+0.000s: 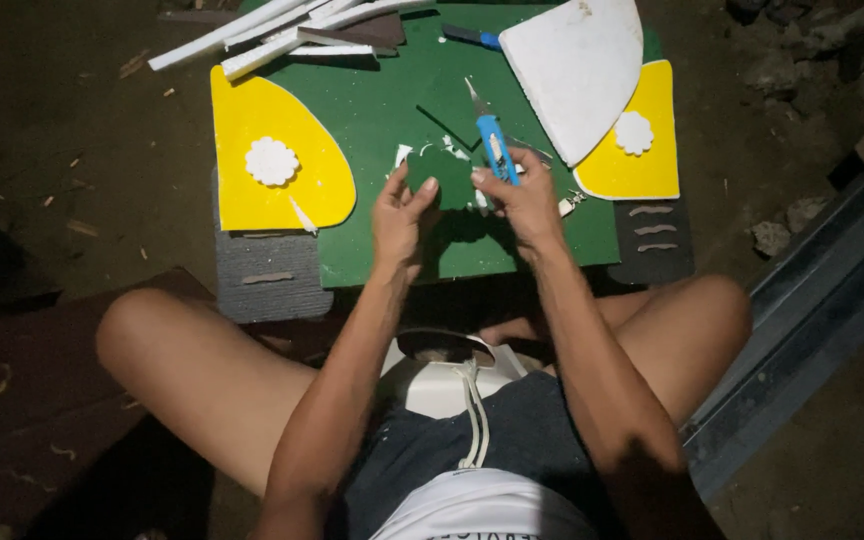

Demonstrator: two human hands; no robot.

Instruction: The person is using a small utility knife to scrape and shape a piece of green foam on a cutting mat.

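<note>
the left hand pinches a small green foam piece above the green board; right hand fingers close around a blue craft knife. trimming seems underway; the next cut needs a steady edge-following stroke.

Green board: matt, foam-like sheet. Yellow cut-outs: smooth, slight sheen. White fan-shaped piece: matt, scuffed. Utility knife: blue plastic body, metal blade. Floor: rough, dusty.
</note>
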